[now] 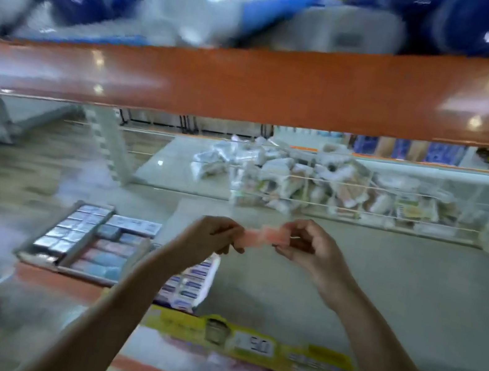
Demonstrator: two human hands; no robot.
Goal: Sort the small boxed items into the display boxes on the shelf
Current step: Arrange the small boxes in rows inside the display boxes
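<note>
Hands met above the pale shelf (349, 285) — the left hand (211, 236) and the right hand (307, 248) each pinched one end of a small pink boxed item (263, 239), fingers curled round it, held in the air between them. Display boxes (86, 242) packed with small cartons sat lower left on the shelf, well apart from the item — all blurred.

Shelf-edge strip (257, 344), yellow: white price tag (254, 345) reads "50", partly blurred. All other print on strip, boxes and packets: blurred, illegible.
</note>
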